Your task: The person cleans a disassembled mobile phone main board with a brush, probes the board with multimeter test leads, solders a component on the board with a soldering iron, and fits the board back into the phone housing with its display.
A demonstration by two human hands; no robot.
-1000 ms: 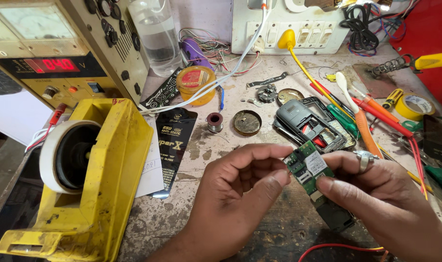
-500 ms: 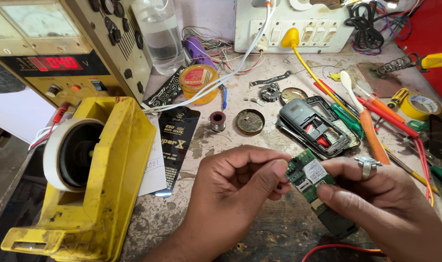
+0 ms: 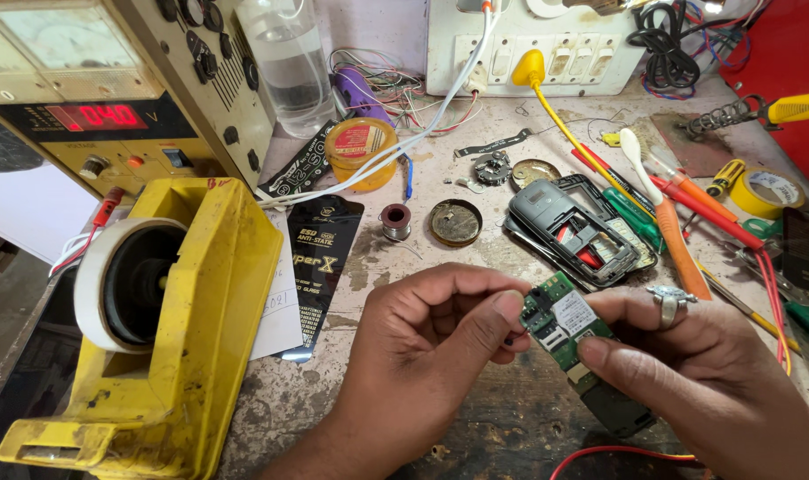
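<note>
A small green circuit board [image 3: 566, 331] with a white label and a dark lower end is held between both hands above the worn bench. My left hand [image 3: 427, 347] pinches its upper left corner with thumb and fingertips. From the right and below, my right hand [image 3: 702, 373], with a ring on one finger, grips the board. Just behind the board lies an opened grey phone housing [image 3: 575, 229] with red parts inside.
A yellow tape dispenser [image 3: 169, 329] with a white roll stands at the left, a power supply with a red display [image 3: 98, 117] behind it. Solder spool [image 3: 394, 221], round tin [image 3: 455, 222], flux jar [image 3: 360, 147], screwdrivers [image 3: 676, 231], tape roll [image 3: 769, 191], switchboard [image 3: 538, 40] crowd the bench.
Both hands with the board have shifted slightly lower and to the right in view. The grip on the board looks the same.
</note>
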